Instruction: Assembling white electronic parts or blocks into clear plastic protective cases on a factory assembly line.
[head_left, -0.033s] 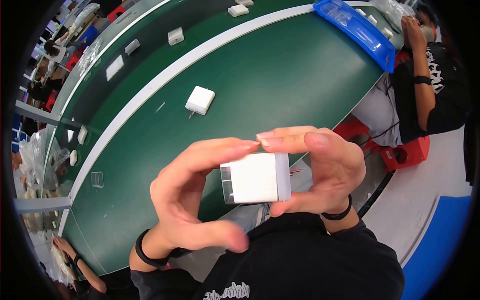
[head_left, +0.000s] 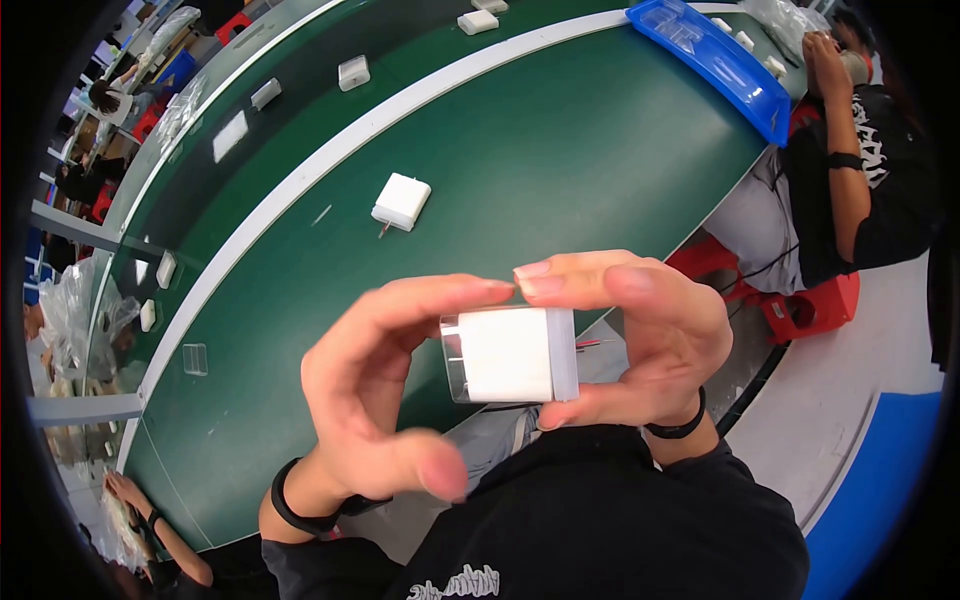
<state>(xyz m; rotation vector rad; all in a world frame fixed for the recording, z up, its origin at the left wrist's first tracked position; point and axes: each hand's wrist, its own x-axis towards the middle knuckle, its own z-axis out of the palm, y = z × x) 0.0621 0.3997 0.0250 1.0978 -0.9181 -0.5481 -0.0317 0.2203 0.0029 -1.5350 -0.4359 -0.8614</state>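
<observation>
A white plug adapter [head_left: 505, 354] is held up in front of me, over the table's near edge. A clear plastic cap [head_left: 454, 358] covers its left end, with thin prongs faintly visible inside. My right hand [head_left: 650, 335] grips the adapter's right end, fingers on top and thumb below. Curved around the left side, my left hand [head_left: 365, 385] has its fingertips by the adapter's top edge, while its thumb is stretched well apart. Beyond my hands, another white adapter [head_left: 402, 201] lies on the green table [head_left: 560, 150] with metal prongs sticking out.
A loose clear cap [head_left: 195, 359] lies at left. Past the white divider strip [head_left: 340, 140] are several adapters, including one in a clear cap [head_left: 353, 73]. A blue tray [head_left: 715, 65] stands at the far right, near a seated person [head_left: 860, 180] and a red stool [head_left: 815, 305].
My left thumb has swung a little left. The adapter has shifted slightly left in my right hand's grip; the rest looks the same.
</observation>
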